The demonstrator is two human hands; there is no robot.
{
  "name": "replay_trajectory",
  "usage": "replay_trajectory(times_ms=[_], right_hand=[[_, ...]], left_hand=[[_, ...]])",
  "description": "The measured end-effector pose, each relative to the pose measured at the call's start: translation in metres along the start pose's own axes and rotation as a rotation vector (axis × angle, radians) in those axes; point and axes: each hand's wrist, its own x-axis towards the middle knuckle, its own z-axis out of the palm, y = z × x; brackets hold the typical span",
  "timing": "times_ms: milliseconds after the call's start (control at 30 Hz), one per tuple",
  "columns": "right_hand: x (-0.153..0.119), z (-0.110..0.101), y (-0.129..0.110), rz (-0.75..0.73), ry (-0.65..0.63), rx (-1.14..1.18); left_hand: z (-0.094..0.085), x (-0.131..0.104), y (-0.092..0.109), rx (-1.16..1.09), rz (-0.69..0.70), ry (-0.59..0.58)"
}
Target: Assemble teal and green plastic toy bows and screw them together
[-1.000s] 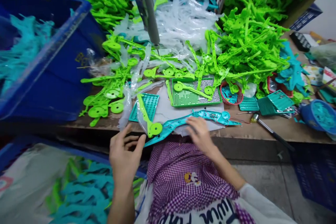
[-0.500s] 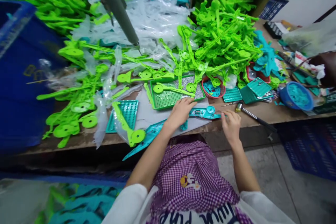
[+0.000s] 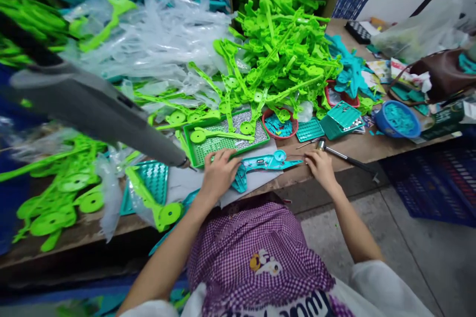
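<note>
A long teal plastic part with a round end piece lies open side up on a white sheet at the bench's front edge. My left hand is closed over its left portion, fingers bent beside the green tray. Past the part's right tip, my right hand pinches; what sits between its fingertips is too small to make out. Thin reddish strands, perhaps wires, show near that tip. A grey power screwdriver hangs at the left, its bit close to my left hand.
Bright green plastic parts and clear-bagged pieces heap up behind the tray. To the right are a hammer, a red basket of small teal pieces, teal trays and a blue bowl.
The view has swung right, and the screwdriver now looms larger at the left. My left hand has slid left along the teal part, baring more of it. My right hand has shifted slightly rightward from it.
</note>
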Motion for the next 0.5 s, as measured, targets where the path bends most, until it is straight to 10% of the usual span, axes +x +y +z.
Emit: replay_trajectory(times_ms=[200,500], right_hand=[[0.015,-0.028,-0.013,-0.077,0.084,0.151],[0.048,-0.052,-0.087,-0.455,-0.333,0.238]], left_hand=[[-0.003,-0.014,-0.007,0.11,-0.052,0.015],[-0.017,-0.026,0.027,-0.117,0.025,0.053]])
